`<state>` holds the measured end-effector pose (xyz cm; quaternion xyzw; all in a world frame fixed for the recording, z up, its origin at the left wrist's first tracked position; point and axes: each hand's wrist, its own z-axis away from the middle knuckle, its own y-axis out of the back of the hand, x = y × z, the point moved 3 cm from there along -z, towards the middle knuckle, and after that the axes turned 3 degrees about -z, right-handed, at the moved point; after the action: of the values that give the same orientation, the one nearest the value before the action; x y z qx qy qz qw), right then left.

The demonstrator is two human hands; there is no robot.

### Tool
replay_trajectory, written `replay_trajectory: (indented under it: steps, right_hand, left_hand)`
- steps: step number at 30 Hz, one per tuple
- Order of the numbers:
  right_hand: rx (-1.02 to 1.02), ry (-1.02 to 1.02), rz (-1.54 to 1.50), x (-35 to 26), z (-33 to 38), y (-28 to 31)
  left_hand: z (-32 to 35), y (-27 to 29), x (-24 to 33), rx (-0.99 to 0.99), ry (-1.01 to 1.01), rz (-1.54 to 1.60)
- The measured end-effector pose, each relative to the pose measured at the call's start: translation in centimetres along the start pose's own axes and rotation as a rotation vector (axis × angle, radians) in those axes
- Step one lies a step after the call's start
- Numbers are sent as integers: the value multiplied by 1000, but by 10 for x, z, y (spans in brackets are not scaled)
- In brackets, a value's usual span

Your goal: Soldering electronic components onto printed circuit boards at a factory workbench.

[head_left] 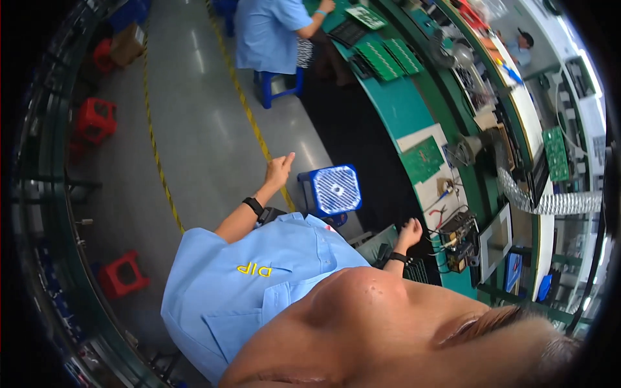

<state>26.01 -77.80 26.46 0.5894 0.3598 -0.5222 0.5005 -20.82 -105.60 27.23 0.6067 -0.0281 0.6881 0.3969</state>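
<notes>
My left hand (278, 171) is held out over the grey floor, its fingers stretched forward and nothing visible in them. Between my two hands stands a blue stool (336, 189) with a white patterned top; neither hand touches it. My right hand (409, 233) hangs beside the workbench edge with fingers loosely curled and nothing seen in them. Nearest to it on the bench are red-handled pliers (438, 215) and a dark boxy device with wires (459, 239). Farther along lies a green circuit board (422, 160). Thin upright green boards (417, 270) show beside my right wrist, partly hidden.
Ahead, a co-worker in a light blue shirt (266, 39) sits on a blue stool (279, 87) at the bench. Green board racks (388, 58) rest on the green bench mat (401, 110). A silver flexible duct (556, 204) crosses the right side. Red stools (97, 121) stand left of yellow-black floor tape (155, 149).
</notes>
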Motion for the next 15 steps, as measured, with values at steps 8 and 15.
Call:
replay_trajectory:
  steps: [8,15]
  right_hand:
    - [-1225,78,157,-78,475,-369]
    - [-1197,180,-85,-54,776,-568]
  left_hand:
    - [62,240,-114,-5,-530,47]
    - [151,433,-235,302,-421,257]
